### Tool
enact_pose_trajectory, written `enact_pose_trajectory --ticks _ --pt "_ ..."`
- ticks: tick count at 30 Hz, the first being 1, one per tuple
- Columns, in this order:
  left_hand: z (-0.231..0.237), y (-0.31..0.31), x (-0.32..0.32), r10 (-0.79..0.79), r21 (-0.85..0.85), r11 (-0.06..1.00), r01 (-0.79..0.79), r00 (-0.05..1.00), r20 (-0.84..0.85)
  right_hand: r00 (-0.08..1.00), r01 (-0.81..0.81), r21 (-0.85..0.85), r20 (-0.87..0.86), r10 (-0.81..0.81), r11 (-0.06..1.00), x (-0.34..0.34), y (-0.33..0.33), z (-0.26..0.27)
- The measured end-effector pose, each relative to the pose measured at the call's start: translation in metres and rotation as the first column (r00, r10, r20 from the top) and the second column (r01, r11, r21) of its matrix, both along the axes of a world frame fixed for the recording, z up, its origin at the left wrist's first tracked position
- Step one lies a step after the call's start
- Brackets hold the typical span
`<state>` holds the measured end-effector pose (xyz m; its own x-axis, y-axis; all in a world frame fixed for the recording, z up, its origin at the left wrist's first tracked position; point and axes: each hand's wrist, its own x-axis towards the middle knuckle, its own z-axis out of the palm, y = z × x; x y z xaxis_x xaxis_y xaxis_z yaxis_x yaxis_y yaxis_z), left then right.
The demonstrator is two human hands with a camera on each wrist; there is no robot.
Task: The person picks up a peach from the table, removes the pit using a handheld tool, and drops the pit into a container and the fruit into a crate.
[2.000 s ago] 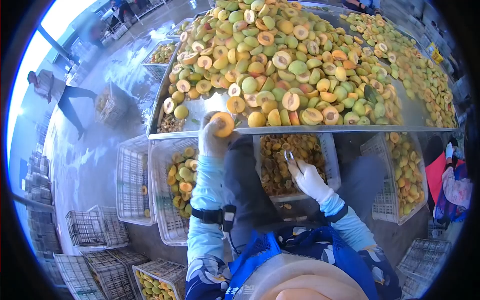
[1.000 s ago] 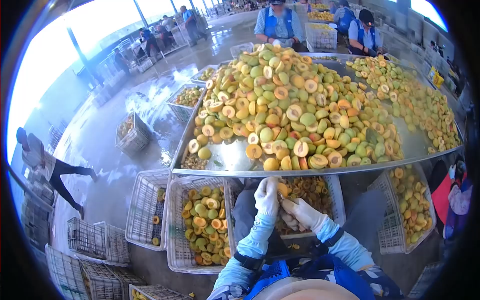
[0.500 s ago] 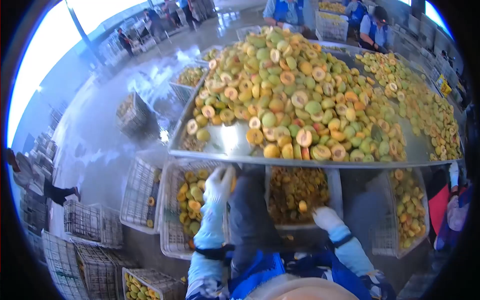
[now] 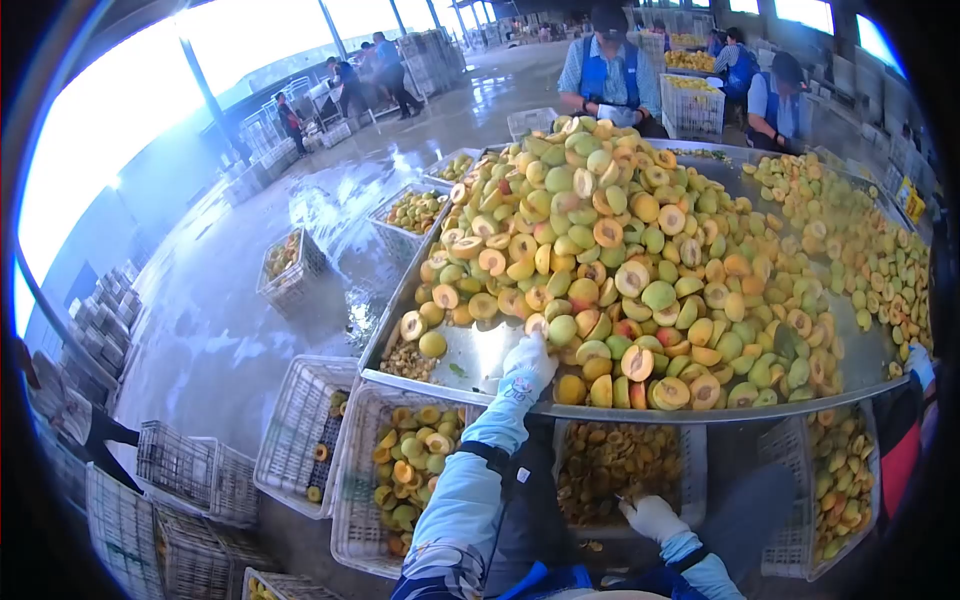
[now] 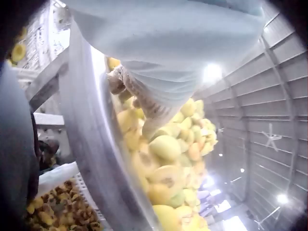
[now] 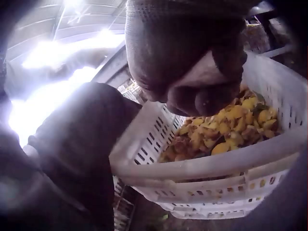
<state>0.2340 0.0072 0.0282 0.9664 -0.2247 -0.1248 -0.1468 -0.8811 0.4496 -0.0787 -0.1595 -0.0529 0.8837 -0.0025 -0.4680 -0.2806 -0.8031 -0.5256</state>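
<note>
My gloved left hand [image 4: 530, 362] reaches over the table's near edge to halved yellow peaches [image 4: 637, 363]. It covers a peach half at the front of the heap; its fingertips are hidden, so I cannot tell whether they grip it. In the left wrist view, the glove [image 5: 154, 96] overlaps the near fruit. My gloved right hand [image 4: 655, 518] is low over the near rim of the crate of pits and scraps [image 4: 699, 470]. Its fingers [image 6: 187, 100] are curled round a small metal loop-ended tool [image 4: 622, 498], mostly hidden by the hand.
The metal table [image 4: 470, 350] has a raised rim along its front. A crate of peach halves [image 4: 345, 525] stands below left, another crate [image 4: 790, 500] below right. My knees flank the scrap crate. People [image 4: 607, 75] work across the table; stacked crates [image 4: 180, 470] stand left.
My left hand carried a peach half to the right hand, then swung left over the peach crate, and now reaches up onto the table. My right hand stays low near the scrap crate.
</note>
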Motion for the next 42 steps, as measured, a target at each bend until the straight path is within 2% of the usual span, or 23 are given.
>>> enact_pose_trajectory --ticks 2,3,4,5,6,7,8,9,10,12,14,15,17,19,22,26,29,31,32,34,35,37,42 --pt "0.000 0.009 -0.012 -0.081 0.019 0.997 0.079 0.979 0.186 0.999 -0.032 -0.011 0.008 0.032 0.999 0.005 0.003 0.003" --pt "-0.010 0.018 -0.012 -0.099 -0.029 0.993 0.118 0.924 0.370 0.998 -0.054 -0.034 0.020 0.055 0.998 0.002 0.002 -0.001" --pt "0.019 0.027 -0.034 -0.036 -0.380 0.912 0.156 0.952 0.304 0.977 0.017 0.039 0.210 -0.025 0.999 -0.003 0.001 -0.016" --pt "0.020 0.033 -0.040 0.063 -0.711 0.704 0.004 0.996 0.068 0.973 0.077 0.008 0.217 -0.077 0.997 -0.003 0.004 -0.014" --pt "0.015 0.037 -0.044 0.111 -0.894 0.351 -0.277 0.961 -0.254 0.980 0.093 0.022 0.176 -0.095 0.995 -0.005 0.002 -0.010" --pt "-0.008 0.052 -0.046 -0.001 -0.960 0.276 -0.045 0.999 -0.047 0.986 0.103 0.042 0.131 -0.108 0.994 -0.004 -0.002 -0.019" --pt "0.007 0.051 -0.060 -0.249 -0.832 -0.201 -0.516 0.849 -0.466 0.968 0.141 0.123 0.192 -0.163 0.982 -0.002 0.001 -0.008" --pt "0.018 0.054 -0.078 -0.291 -0.883 -0.155 -0.443 0.874 -0.388 0.914 0.112 0.120 0.376 -0.150 0.986 -0.003 0.002 -0.006" --pt "0.021 0.054 -0.093 -0.370 -0.868 -0.190 -0.459 0.853 -0.370 0.876 0.188 0.218 0.403 -0.264 0.958 -0.001 0.005 -0.004" --pt "0.023 0.049 -0.118 -0.450 -0.842 -0.226 -0.490 0.819 -0.356 0.815 0.160 0.363 0.477 -0.330 0.918 0.003 0.008 0.017" --pt "0.022 0.038 -0.141 -0.241 -0.880 -0.192 -0.435 0.890 -0.387 0.829 0.168 0.508 0.391 -0.400 0.845 0.006 0.022 0.067" --pt "0.024 0.036 -0.152 -0.250 -0.874 -0.189 -0.449 0.882 -0.399 0.817 0.081 0.465 0.476 -0.326 0.882 0.007 0.032 0.088" --pt "0.031 0.031 -0.171 -0.100 -0.944 0.062 -0.323 0.939 -0.328 0.774 -0.048 0.362 0.603 -0.195 0.931 0.010 0.049 0.115" --pt "0.036 0.027 -0.187 -0.108 -0.950 0.040 -0.309 0.944 -0.312 0.627 -0.064 0.193 0.771 -0.110 0.979 0.019 0.063 0.124" --pt "0.045 0.027 -0.205 -0.056 -0.965 0.071 -0.253 0.965 -0.257 0.694 -0.032 0.034 0.720 -0.002 0.999 0.029 0.069 0.125" --pt "0.044 0.030 -0.212 0.010 -0.958 0.146 -0.246 0.969 -0.248 0.733 -0.046 0.009 0.679 0.027 0.999 0.032 0.071 0.119" --pt "0.035 0.026 -0.211 0.049 -0.926 0.212 -0.312 0.950 -0.308 0.786 -0.066 0.113 0.618 -0.018 0.991 0.033 0.070 0.110" --pt "0.027 0.020 -0.211 0.200 -0.940 0.211 -0.269 0.953 -0.228 0.831 -0.111 0.364 0.545 -0.115 0.925 0.031 0.069 0.111" --pt "0.031 0.019 -0.211 0.198 -0.939 0.211 -0.272 0.952 -0.232 0.833 -0.107 0.364 0.542 -0.116 0.925 0.033 0.067 0.112" --pt "0.040 0.019 -0.216 0.164 -0.895 0.361 -0.263 0.962 -0.217 0.899 -0.108 0.346 0.434 -0.056 0.932 0.036 0.063 0.114" --pt "0.038 0.020 -0.217 0.164 -0.894 0.361 -0.266 0.962 -0.220 0.901 -0.106 0.347 0.430 -0.057 0.932 0.034 0.062 0.112" --pt "0.035 0.022 -0.211 0.155 -0.775 0.587 -0.235 0.972 -0.177 0.912 -0.068 0.489 0.385 -0.145 0.870 0.036 0.062 0.107" --pt "0.017 0.008 -0.217 0.250 -0.871 0.477 -0.122 0.968 0.001 0.795 0.031 0.473 0.522 -0.309 0.880 0.030 0.080 0.085"
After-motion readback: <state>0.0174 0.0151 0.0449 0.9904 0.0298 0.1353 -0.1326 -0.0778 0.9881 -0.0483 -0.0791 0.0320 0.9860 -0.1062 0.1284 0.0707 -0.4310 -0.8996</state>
